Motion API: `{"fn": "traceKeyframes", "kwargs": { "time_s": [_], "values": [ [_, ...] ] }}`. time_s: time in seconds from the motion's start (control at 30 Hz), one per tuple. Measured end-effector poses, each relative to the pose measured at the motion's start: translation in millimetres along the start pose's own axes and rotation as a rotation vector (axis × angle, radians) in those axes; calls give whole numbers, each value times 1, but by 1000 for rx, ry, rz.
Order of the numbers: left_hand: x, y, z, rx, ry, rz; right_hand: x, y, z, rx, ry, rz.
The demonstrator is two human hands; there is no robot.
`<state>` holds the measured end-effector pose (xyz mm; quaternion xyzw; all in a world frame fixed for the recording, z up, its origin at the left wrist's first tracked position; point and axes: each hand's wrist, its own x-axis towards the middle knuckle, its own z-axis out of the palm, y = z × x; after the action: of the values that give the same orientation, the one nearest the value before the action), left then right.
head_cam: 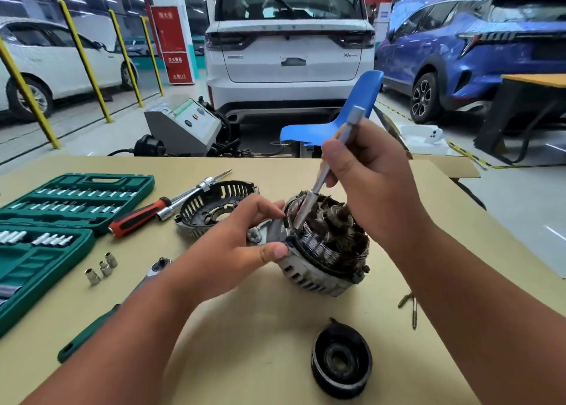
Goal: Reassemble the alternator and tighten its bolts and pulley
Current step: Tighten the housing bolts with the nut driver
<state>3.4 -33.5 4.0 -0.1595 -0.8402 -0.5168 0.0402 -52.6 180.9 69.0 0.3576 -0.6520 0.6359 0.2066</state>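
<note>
The open alternator body, with copper windings showing, lies tilted on the cardboard-covered table. My left hand grips its left rim with thumb and fingers. My right hand holds a long silver extension bar, whose socket end is set down on the housing's upper left edge. The rear end cover lies behind to the left. A black pulley sits in front of the alternator.
A green socket set case lies open at the left, with three loose sockets beside it. A red-handled screwdriver, a ratchet and long bolts also lie on the table. A blue chair stands behind.
</note>
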Motion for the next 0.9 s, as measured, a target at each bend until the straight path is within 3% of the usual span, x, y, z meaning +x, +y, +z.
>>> {"fn": "traceKeyframes", "kwargs": {
  "time_s": [0.1,0.37,0.5,0.73,0.9],
  "values": [
    [4,0,0,-37,-3,15,11,6,2,-49,-78,-25],
    [-3,-4,25,51,294,227,9,17,-1,44,-64,-78],
    [0,-5,27,20,327,215,4,19,-7,101,-98,-76],
    [1,-3,27,-114,353,143,-7,25,-1,24,7,-24],
    [1,-3,26,-161,330,119,-11,23,-2,182,-41,23]
  ]
}}
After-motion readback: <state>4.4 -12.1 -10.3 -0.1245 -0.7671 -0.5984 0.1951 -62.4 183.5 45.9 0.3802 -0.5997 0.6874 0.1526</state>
